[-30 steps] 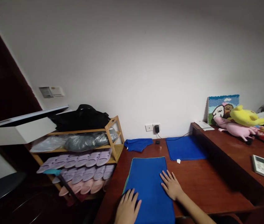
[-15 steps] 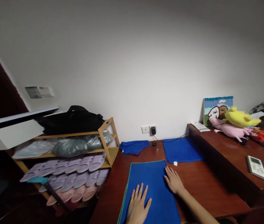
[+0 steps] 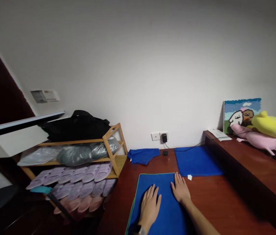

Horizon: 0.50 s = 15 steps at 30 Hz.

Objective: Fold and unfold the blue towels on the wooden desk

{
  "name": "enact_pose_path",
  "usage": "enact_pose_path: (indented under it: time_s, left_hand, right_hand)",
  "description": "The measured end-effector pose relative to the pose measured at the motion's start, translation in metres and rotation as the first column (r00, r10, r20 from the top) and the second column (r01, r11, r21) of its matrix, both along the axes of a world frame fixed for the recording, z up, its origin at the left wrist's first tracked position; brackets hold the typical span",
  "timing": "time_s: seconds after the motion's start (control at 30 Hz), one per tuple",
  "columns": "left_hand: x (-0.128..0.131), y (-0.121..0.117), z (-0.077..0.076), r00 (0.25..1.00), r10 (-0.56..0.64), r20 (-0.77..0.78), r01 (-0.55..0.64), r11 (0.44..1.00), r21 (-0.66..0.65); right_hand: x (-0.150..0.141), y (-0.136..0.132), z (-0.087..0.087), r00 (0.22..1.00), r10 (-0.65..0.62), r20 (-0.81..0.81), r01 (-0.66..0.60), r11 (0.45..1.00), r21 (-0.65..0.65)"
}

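A blue cloth (image 3: 163, 212) with a green edge lies flat on the reddish-brown desk (image 3: 211, 195). My left hand (image 3: 150, 204) rests palm down on its middle, fingers stretched out, with a band at the wrist. Over the cloth's right edge, near the far corner, my right hand (image 3: 180, 189) lies flat with its fingers extended. Neither hand grips anything. Behind them, a folded blue cloth (image 3: 196, 160) with a white tag lies at the back right, and a smaller crumpled blue cloth (image 3: 142, 155) lies against the wall.
On the left stands a wooden rack (image 3: 118, 150) with purple slippers (image 3: 89, 173) and a black bag (image 3: 79, 125). A black plug (image 3: 164, 137) sits in the wall socket, its cable running right. Plush toys (image 3: 257, 138) and a picture (image 3: 242, 114) occupy the raised right section.
My left hand has slid forward and slightly right on the cloth. The right hand still lies at the cloth's edge. The view has turned slightly, shifting the toys and calculator-like device rightward.
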State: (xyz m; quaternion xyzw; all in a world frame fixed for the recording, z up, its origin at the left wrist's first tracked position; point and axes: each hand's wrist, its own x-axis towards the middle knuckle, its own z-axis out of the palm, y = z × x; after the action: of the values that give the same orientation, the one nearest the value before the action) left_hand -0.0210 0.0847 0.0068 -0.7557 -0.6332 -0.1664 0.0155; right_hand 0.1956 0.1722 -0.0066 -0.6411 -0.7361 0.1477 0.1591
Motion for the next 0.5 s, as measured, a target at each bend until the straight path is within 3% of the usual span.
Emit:
enact_pose_path:
  time_s: [0.13,0.27,0.37,0.5]
  left_hand:
    - [0.041,0.056,0.012,0.994,-0.105,0.013,0.106,0.992,-0.064]
    - [0.064,0.088,0.008,0.994,-0.111,0.014,0.112,0.979,-0.171]
    - [0.056,0.096,0.004,0.997,-0.079,-0.008,0.076,0.979,-0.189]
    - [0.012,0.096,0.002,0.998,0.036,-0.043,-0.043,0.982,-0.185]
  right_hand:
    - [-0.001,0.003,-0.001,1.0,0.002,0.031,-0.003,1.0,0.006]
    - [-0.001,0.004,0.0,0.999,-0.005,0.048,0.005,1.0,0.003]
    - [-0.001,0.002,0.003,0.999,-0.018,0.033,0.017,1.0,0.008]
    - [-0.001,0.0,0.008,0.999,-0.026,0.045,0.026,1.0,0.001]
